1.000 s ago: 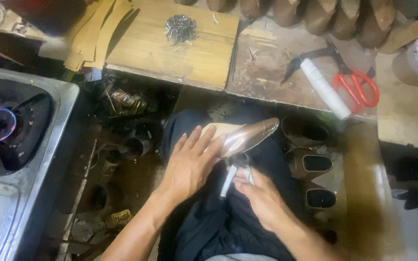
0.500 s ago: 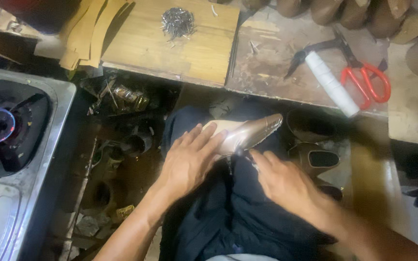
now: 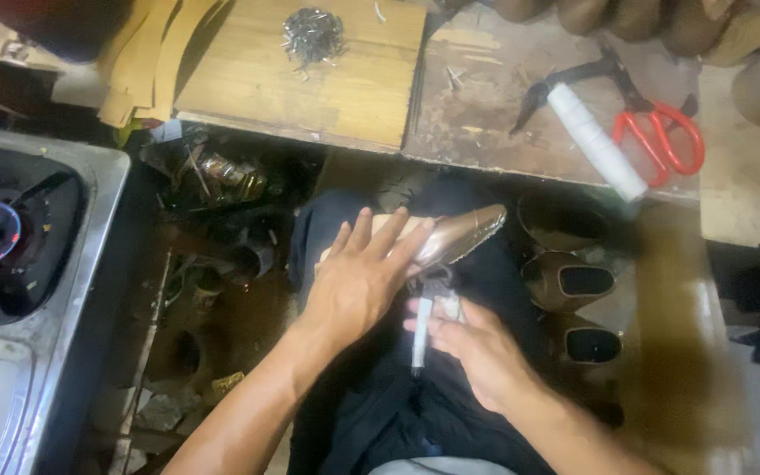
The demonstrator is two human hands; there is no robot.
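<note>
Head view: left hand (image 3: 358, 281) spread flat over shoe (image 3: 459, 236), right hand (image 3: 477, 347) pinching pliers (image 3: 424, 308) beneath.

Shoe (image 3: 464, 236): glossy, metallic-looking sheen. Board (image 3: 327, 75): bare pale wood, matt. Table (image 3: 503, 114): worn, rough wood. Nails (image 3: 311, 35): shiny metal. Scissors (image 3: 653, 132): red plastic handles. Sink (image 3: 46, 352): dull steel.

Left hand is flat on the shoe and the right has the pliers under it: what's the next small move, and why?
Probably bring the pliers up to the edge of the shoe near its pointed toe. The left hand lies flat over the shoe on the lap, pinning it, while the right hand holds the pliers just below it, their head close to the shoe's underside.
</note>
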